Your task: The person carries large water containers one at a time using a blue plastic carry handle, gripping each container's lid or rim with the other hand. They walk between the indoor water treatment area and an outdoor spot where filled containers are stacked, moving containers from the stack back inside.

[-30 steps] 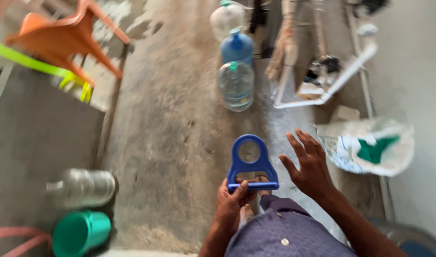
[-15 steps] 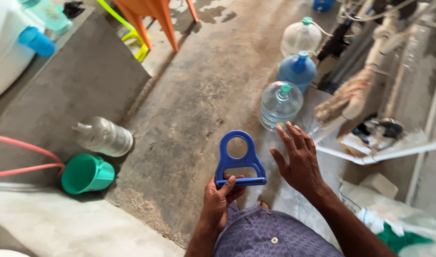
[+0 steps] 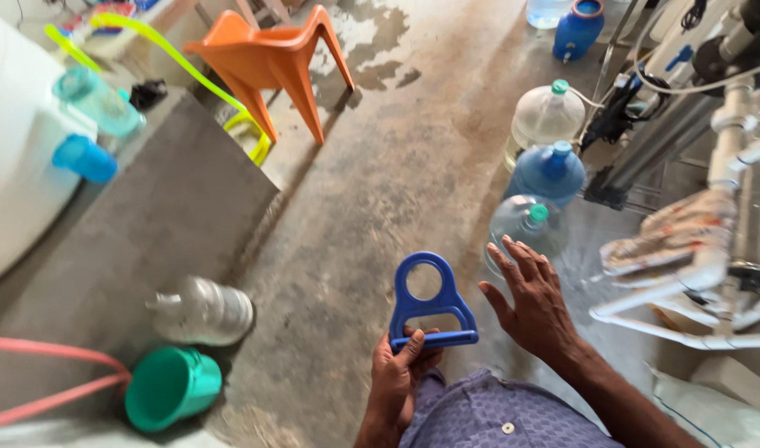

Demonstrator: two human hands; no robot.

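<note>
Water jugs (image 3: pixel 546 170) beyond blue handle (image 3: pixel 430 305)

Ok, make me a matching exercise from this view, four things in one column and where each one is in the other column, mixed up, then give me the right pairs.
Things:
1. blue bottle handle
2. green cup
3. orange plastic chair
4. right hand

Places:
A. lying on its side at the near left, by the clear bottle
B. open, fingers spread, holding nothing, beside the handle
C. held up by its grip bar in the left hand
D. at the far end of the concrete floor, next to the yellow-green hose

Pairs: 1-C, 2-A, 3-D, 4-B
</note>
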